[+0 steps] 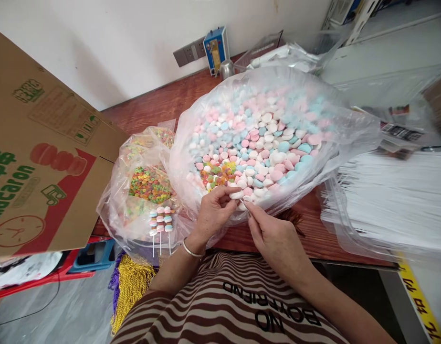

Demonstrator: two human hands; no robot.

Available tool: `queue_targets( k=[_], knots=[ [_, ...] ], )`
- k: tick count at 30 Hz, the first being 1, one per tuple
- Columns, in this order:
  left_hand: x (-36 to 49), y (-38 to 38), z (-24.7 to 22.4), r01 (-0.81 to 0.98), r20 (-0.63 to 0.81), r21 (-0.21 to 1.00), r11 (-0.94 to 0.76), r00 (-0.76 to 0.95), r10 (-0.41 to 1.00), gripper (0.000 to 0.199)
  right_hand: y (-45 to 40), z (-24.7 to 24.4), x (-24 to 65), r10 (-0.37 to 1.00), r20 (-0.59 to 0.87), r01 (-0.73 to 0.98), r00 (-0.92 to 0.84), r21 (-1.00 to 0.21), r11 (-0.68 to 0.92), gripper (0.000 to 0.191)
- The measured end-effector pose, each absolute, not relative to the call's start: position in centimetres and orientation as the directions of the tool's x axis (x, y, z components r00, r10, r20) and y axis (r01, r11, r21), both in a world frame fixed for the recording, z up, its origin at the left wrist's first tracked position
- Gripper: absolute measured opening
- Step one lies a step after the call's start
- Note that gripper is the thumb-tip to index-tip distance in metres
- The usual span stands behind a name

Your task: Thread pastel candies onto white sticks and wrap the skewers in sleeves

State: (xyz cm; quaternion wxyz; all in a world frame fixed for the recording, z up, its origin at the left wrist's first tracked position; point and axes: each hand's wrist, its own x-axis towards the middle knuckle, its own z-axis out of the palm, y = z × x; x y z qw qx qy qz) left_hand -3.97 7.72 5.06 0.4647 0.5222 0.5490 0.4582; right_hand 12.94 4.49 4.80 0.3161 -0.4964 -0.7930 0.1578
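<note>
A large clear bag lies open on the table, full of pink, white and blue round candies. Over its near edge, my left hand pinches a white round candy between thumb and fingers. My right hand is closed close beside it, thumb and forefinger together at a small white piece, perhaps a stick end, mostly hidden by the fingers. Small colourful ring candies lie on the round ones near my left hand. To the left, three finished candy skewers on white sticks rest on a smaller bag.
The smaller clear bag holds more ring candies. A cardboard box stands at left. Many white sticks fill a clear tray at right. A blue device and metal cup stand by the wall.
</note>
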Motion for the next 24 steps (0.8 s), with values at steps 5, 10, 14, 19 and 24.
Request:
queue_targets(
  k=[5, 10, 14, 19, 24],
  knots=[
    [-3.5, 6.9, 4.2, 0.292, 0.11, 0.952, -0.087, -0.064, 0.992, 0.026, 4.9, 4.5, 11.9, 0.895, 0.359, 0.704, -0.264, -0.563, 0.433, 0.032],
    [-3.3, 5.9, 4.2, 0.471, 0.284, 0.836, -0.282, 0.068, 0.956, 0.034, 5.7, 3.8, 11.1, 0.94, 0.291, 0.63, -0.177, -0.7, 0.335, 0.024],
    [-4.9, 6.7, 5.6, 0.512, 0.247, 0.822, -0.25, 0.075, 0.966, 0.054, 6.1, 3.5, 11.5, 0.962, 0.251, 0.445, -0.11, -0.853, 0.273, 0.018],
    [-9.5, 10.2, 6.3, 0.855, 0.428, 0.47, -0.219, -0.004, 0.904, 0.032, 6.3, 3.5, 12.4, 0.967, 0.245, 0.41, -0.072, -0.876, 0.253, 0.015],
    [-11.7, 12.3, 5.3, 0.944, 0.315, 0.245, -0.222, 0.139, 0.939, 0.024, 6.4, 3.5, 12.6, 0.965, 0.239, 0.411, -0.112, -0.873, 0.264, 0.015]
  ],
)
